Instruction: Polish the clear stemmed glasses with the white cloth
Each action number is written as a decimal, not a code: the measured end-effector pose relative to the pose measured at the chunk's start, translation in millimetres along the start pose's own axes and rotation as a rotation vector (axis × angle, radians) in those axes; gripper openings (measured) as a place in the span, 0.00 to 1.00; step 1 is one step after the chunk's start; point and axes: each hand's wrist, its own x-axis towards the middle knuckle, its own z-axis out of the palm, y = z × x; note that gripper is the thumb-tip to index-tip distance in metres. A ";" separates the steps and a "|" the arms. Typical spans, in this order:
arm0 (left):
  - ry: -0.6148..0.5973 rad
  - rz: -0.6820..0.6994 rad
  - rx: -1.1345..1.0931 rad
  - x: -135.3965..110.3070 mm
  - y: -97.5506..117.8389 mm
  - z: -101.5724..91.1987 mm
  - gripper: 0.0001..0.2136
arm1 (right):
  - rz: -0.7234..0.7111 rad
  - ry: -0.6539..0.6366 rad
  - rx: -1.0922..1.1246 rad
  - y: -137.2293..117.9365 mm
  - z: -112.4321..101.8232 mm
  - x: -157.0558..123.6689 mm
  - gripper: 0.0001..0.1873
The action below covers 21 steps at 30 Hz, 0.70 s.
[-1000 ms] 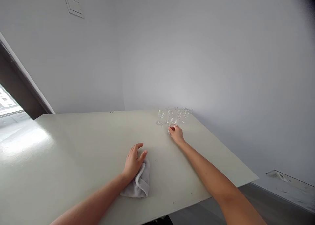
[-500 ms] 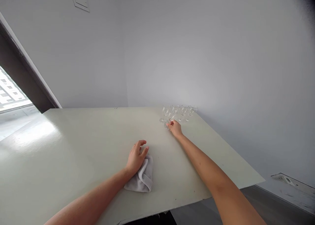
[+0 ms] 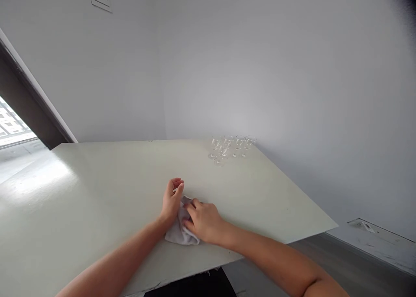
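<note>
A crumpled white cloth [image 3: 177, 234] lies on the pale table [image 3: 97, 193] near its front edge. My left hand [image 3: 171, 200] rests on the cloth's left side with the fingers loosely curled. From the right, my right hand [image 3: 203, 222] lies on the cloth with its fingers pressed onto the fabric. Several small clear stemmed glasses [image 3: 227, 146] stand together at the table's far right corner, well beyond both hands.
Two plain grey walls meet behind the table. A dark window frame [image 3: 29, 111] runs along the left, with bright glare on the tabletop below it. The table's right edge [image 3: 302, 201] drops to a grey floor with a floor socket plate [image 3: 364, 225].
My right hand let go of a glass at the far corner and pulled back onto the cloth beside my left hand. The glass now stands with the others.
</note>
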 end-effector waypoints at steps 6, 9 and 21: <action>-0.140 -0.027 0.021 10.9 9.8 -10.6 0.17 | 0.207 0.064 0.534 49.5 -6.7 7.8 0.05; -0.472 -0.007 -0.002 12.7 16.0 -16.8 0.21 | 0.368 0.071 1.099 69.0 -12.4 -1.8 0.07; -1.026 -0.091 -0.309 -18.2 55.0 -13.9 0.36 | 0.412 0.224 1.339 64.6 -40.8 -17.8 0.14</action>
